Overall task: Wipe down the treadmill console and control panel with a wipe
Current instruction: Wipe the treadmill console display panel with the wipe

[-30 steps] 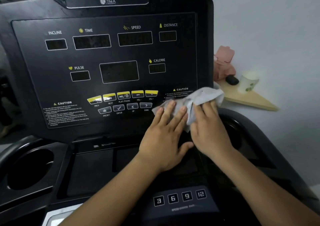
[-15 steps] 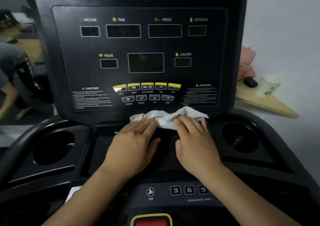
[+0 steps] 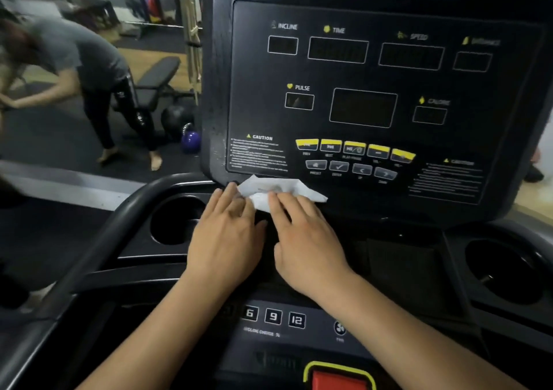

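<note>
Both hands flat on one wipe [image 3: 278, 190], side by side. The wipe is crumpled and sits at the near-left bottom edge of the console [image 3: 374, 15], just below the left caution label [image 3: 257, 153] and left of the button rows [image 3: 353, 156].

Left hand [image 3: 227, 240]: fingers straight, close together, tips pressing the wipe's left end. Right hand [image 3: 305, 240]: fingers straight, slightly spread, pressing its near side. No pinch; flat palms likely spread pressure along the rim.

Left cup holder [image 3: 176, 222] is just beside the left hand. Incline keys [image 3: 273, 316] and red stop button [image 3: 338, 380] are near. A person [image 3: 83, 69] and a kettlebell [image 3: 190, 141] are far left.
</note>
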The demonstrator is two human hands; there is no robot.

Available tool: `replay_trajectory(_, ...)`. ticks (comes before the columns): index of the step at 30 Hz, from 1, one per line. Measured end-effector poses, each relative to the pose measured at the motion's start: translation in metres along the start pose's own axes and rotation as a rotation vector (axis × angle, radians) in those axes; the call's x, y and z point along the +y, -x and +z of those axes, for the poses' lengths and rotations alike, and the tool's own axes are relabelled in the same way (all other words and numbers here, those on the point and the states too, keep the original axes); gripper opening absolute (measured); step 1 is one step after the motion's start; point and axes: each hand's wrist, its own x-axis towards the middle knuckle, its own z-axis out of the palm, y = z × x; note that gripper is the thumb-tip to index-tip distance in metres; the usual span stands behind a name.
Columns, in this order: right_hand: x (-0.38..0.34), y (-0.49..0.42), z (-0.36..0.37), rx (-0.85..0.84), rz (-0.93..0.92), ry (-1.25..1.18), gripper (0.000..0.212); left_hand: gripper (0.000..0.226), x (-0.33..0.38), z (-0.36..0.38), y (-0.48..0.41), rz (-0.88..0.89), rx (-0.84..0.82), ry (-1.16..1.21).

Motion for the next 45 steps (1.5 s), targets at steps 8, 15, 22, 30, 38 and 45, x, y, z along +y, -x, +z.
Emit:
replay_trajectory(8,0.055,0.038,-0.015,0.023,0.125,0.005,0.076,0.052,0.039,0.009,-0.005,0.244,0.064,0.097)
replay_trajectory(15,0.135,0.099,-0.034,0.086,0.347,0.098,0.067,0.069,0.148,0.026,-0.020,0.485,-0.063,0.000)
replay_trajectory(22,0.194,0.104,-0.056,0.152,0.582,0.034,0.068,0.080,0.225,0.029,-0.047,0.618,-0.065,-0.081)
replay_trajectory(30,0.156,0.118,-0.026,0.067,0.576,-0.251,0.074,0.072,0.221,0.020,-0.025,0.616,-0.167,-0.211)
replay_trajectory(38,0.162,0.107,-0.031,0.212,0.624,-0.322,0.060,0.066,0.218,0.020,-0.039,0.597,-0.158,-0.106)
replay_trajectory(45,0.161,0.119,-0.030,0.397,0.587,-0.248,0.031,0.037,0.191,-0.002,-0.059,0.583,-0.006,0.296)
